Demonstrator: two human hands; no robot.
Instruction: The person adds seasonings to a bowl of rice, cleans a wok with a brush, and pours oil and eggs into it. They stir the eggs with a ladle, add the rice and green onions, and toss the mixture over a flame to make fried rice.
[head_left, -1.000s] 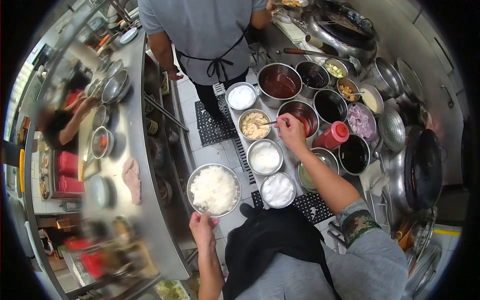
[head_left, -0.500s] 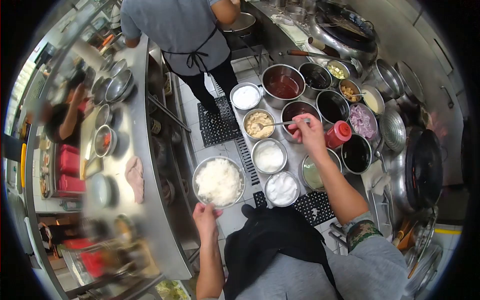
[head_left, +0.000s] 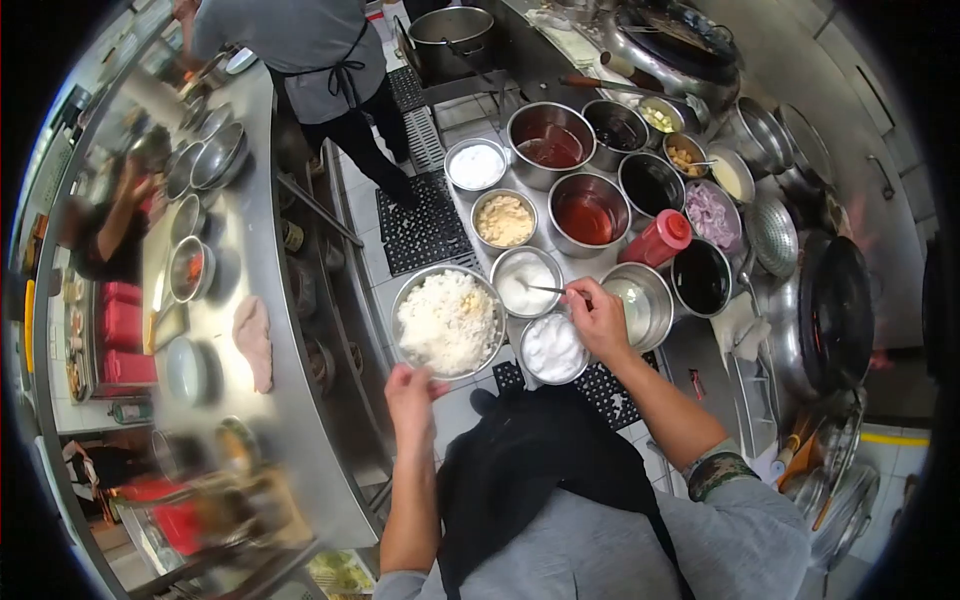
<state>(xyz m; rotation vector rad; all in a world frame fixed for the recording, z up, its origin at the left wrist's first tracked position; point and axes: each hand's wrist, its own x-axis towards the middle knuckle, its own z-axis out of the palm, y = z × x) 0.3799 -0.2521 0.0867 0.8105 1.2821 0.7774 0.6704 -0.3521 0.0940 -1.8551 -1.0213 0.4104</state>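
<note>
My left hand [head_left: 412,402] pinches the near rim of a metal bowl [head_left: 451,378] and holds it up in front of me. White rice [head_left: 440,325] fills this bowl, with a small tan clump on top. My right hand [head_left: 598,318] is closed around the handle of a spoon [head_left: 546,290]. The spoon's head is down in a round metal container of fine white seasoning [head_left: 522,268]. Just nearer to me stands a container of fluffy white powder [head_left: 553,350]. Beyond the spoon is a container of tan paste-like seasoning [head_left: 504,219].
Pots of red sauce [head_left: 585,215] and dark liquid [head_left: 655,187] crowd the counter, with a red squeeze bottle [head_left: 660,238] among them. Woks [head_left: 845,310] line the right. A steel table [head_left: 275,440] runs along the left. A co-worker [head_left: 290,50] stands ahead.
My right hand has brought the spoon from the tan seasoning nearer to me, into the white seasoning. A tan clump now shows on the rice. The co-worker has shifted left.
</note>
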